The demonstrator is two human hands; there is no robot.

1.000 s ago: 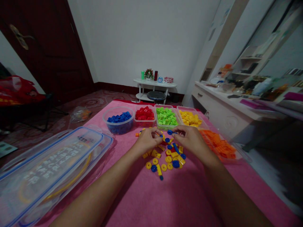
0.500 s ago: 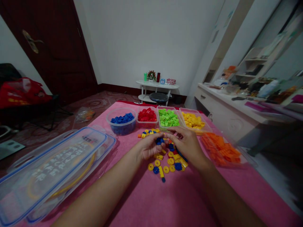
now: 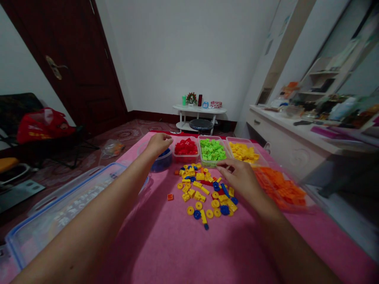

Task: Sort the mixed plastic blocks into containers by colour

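My left hand (image 3: 159,143) is over the round tub of blue building bricks (image 3: 161,162) and hides much of it. Its fingers are curled together, and whatever they hold is hidden. Above the right side of a loose pile of mixed bricks, my right hand (image 3: 238,173) has thumb and fingers drawn close; I cannot make out anything between them. That pile holds yellow bricks (image 3: 200,176), yellow rings (image 3: 209,213), blue wheels (image 3: 224,210), a long blue piece (image 3: 225,190) and a few red ones. One orange-red brick (image 3: 170,197) lies apart on the left.
Behind the pile stand boxes of red bricks (image 3: 186,147), green bricks (image 3: 212,150) and yellow bricks (image 3: 243,152). A box of orange bricks (image 3: 280,187) is at right. Clear lids with blue rims (image 3: 20,246) lie at left on the pink cloth (image 3: 183,248).
My left hand has moved left and away from me, from the pile to the blue tub. The right hand stays near the pile. The orange-red brick and more of the pile now show.
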